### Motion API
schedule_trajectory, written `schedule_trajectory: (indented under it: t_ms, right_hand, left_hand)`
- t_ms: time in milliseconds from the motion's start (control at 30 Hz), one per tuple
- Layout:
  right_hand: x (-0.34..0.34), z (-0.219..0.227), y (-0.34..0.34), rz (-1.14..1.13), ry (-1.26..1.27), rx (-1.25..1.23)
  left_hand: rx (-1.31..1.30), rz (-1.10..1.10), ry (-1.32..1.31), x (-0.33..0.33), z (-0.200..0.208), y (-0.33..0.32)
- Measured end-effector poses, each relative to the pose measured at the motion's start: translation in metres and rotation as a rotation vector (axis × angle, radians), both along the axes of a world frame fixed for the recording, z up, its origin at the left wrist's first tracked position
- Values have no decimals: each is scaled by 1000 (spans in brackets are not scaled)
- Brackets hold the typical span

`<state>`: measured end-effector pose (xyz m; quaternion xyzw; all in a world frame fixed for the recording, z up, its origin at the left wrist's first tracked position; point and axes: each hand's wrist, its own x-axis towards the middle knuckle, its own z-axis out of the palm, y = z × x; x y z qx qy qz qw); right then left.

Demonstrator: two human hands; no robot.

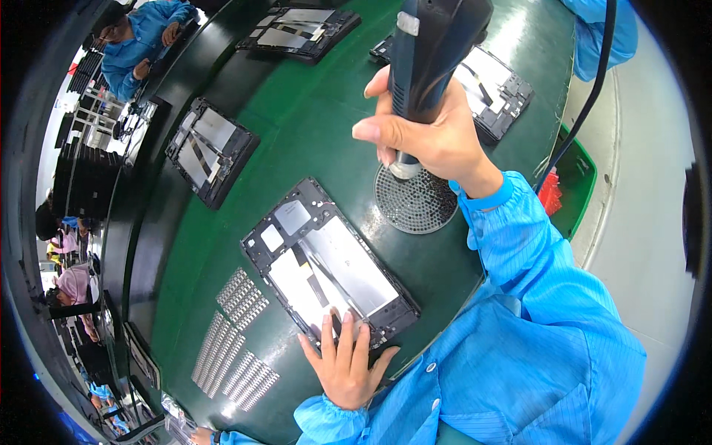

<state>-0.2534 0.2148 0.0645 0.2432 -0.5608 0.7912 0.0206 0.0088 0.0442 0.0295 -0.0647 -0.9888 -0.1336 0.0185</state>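
Note:
My right hand (437, 137) is wrapped round a black electric screwdriver (424, 70), raised above the bench. Its metal tip end points down over a round perforated screw plate (419, 204); whether it touches cannot be told. Below and left of the plate lies an opened tablet (356, 259), its inside facing up with silver panels, a black frame and a dark ribbon cable. My left hand (347, 363) rests with fingers spread on the tablet's near edge, gripping nothing. Beside the tablet are several grids of small metal pieces (217, 354).
More opened tablets lie around the green bench (297, 122), one at left (211, 152), one at far left (300, 33), one behind my right hand (493, 93). A black cable (593, 89) hangs at right near a green bin (586, 174) with red material. Co-workers sit beyond, one at upper left (141, 44).

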Motion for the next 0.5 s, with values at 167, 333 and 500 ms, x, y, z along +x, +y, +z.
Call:
schedule_trajectory:
  t_ms: [167,333,500]
  right_hand:
    - [-3,-8,-9,-21,-1,39]
    - [-6,-13,-11,-14,27,94]
    - [-8,-17,-14,-7,-3,63]
  left_hand:
    - [100,-85,137,-2,-24,-6]
    - [242,-230,231,-14,-34,4]
    - [232,2,177,-8,-34,2]
